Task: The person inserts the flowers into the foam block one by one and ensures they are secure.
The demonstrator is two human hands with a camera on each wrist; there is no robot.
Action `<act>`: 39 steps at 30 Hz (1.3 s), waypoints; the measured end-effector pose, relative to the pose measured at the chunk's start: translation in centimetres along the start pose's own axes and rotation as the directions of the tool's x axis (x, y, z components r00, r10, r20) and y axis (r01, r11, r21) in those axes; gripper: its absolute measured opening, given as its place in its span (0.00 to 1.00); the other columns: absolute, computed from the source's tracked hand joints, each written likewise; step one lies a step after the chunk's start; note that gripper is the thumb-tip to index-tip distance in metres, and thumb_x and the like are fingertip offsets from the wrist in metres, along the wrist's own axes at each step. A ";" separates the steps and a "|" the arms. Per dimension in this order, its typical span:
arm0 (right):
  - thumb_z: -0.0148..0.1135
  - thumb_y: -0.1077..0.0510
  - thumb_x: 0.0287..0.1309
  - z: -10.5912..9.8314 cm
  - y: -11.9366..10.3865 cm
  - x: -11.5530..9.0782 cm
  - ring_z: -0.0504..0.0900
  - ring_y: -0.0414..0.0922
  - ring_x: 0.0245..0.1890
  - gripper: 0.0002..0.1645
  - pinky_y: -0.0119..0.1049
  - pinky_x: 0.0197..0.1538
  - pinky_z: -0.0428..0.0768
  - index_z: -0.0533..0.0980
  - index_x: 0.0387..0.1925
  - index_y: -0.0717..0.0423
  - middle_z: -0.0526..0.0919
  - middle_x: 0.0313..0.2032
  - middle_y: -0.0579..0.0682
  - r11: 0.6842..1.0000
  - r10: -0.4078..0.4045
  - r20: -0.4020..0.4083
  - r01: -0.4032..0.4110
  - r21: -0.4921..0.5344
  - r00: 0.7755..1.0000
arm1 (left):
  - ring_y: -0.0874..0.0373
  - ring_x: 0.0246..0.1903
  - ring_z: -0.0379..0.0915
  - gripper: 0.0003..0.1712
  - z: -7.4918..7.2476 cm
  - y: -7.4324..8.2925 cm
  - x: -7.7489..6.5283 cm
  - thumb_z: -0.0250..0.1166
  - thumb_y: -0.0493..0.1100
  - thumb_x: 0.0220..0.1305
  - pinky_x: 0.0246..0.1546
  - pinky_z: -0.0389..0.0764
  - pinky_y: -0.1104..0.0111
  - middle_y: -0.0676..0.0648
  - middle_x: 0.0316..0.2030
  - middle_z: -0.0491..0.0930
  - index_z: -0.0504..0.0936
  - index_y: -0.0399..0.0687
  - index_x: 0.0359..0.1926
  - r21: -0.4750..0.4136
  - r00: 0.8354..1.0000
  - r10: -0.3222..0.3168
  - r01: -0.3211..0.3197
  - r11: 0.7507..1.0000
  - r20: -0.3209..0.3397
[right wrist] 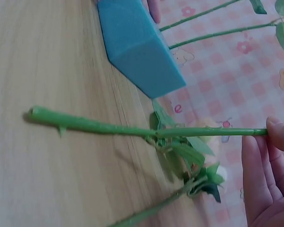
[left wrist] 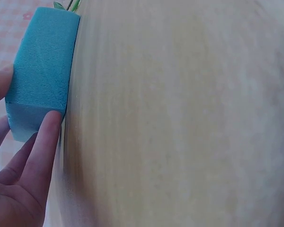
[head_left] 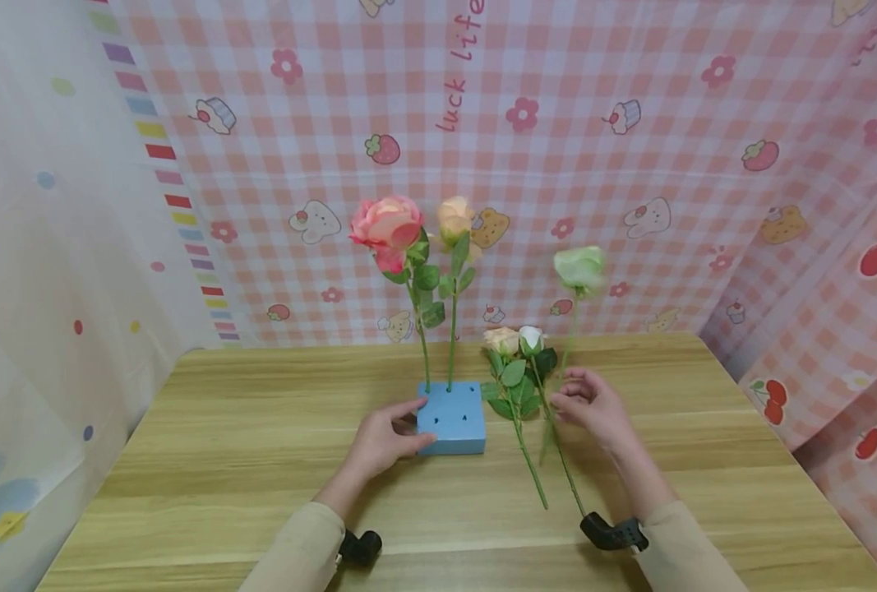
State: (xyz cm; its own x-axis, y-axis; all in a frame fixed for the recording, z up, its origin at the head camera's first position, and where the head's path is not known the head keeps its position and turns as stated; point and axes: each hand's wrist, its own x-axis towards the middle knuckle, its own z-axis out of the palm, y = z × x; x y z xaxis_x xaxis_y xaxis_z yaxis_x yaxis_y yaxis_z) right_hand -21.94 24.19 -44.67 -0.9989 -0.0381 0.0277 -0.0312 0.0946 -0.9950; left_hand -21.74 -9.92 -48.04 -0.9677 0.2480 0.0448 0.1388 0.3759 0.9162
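A blue foam block (head_left: 451, 418) with small holes in its top sits on the table. My left hand (head_left: 388, 440) grips its left side, thumb at the front corner and fingers farther back; the left wrist view shows fingertips against the block (left wrist: 45, 61). A pink rose (head_left: 390, 230) and a peach rose (head_left: 455, 220) stand upright in the block's back holes. To the right, my right hand (head_left: 593, 411) pinches the green stem (right wrist: 213, 132) of a pale green rose (head_left: 580, 267) between thumb and fingers. That rose is held upright, its bloom slightly blurred.
Between block and right hand, a cream rose (head_left: 503, 341) and a white rosebud (head_left: 531, 339) lie on the wooden table (head_left: 275, 460), stems toward me. A pink checked cloth (head_left: 423, 99) hangs behind. Black wrist devices (head_left: 611, 533) are at both cuffs.
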 end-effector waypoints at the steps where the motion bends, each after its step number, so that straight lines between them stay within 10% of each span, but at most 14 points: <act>1: 0.62 0.72 0.61 0.2 -0.1 0.1 0.81 0.36 0.33 0.30 0.37 0.43 0.85 0.62 0.61 0.75 0.78 0.37 0.49 1.000 -0.005 -0.005 0.005 0.001 1.000 | 0.50 0.42 0.80 0.34 0.0 0.0 0.0 0.77 0.44 0.54 0.32 0.84 0.66 0.41 0.46 0.80 0.79 0.46 0.63 -0.001 1.000 0.001 -0.001 1.000 0.001; 39: 0.66 0.69 0.61 7.3 -3.8 3.4 0.78 0.40 0.31 0.17 0.34 0.35 0.85 0.74 0.50 0.70 0.80 0.37 0.62 0.952 -0.281 -0.074 0.268 -0.149 0.957 | 0.51 0.42 0.79 0.35 0.0 0.1 0.0 0.77 0.44 0.55 0.32 0.84 0.66 0.42 0.46 0.80 0.78 0.48 0.64 0.010 1.000 -0.013 0.013 1.000 0.005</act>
State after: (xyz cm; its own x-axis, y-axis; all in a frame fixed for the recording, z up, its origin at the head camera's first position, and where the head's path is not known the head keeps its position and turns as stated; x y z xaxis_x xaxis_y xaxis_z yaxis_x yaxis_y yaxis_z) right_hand -24.97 16.41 -41.48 -0.9496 0.0110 0.3132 -0.3026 0.2277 -0.9255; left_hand -21.68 -9.93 -47.90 -0.9683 0.2479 0.0310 0.1284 0.3875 0.9129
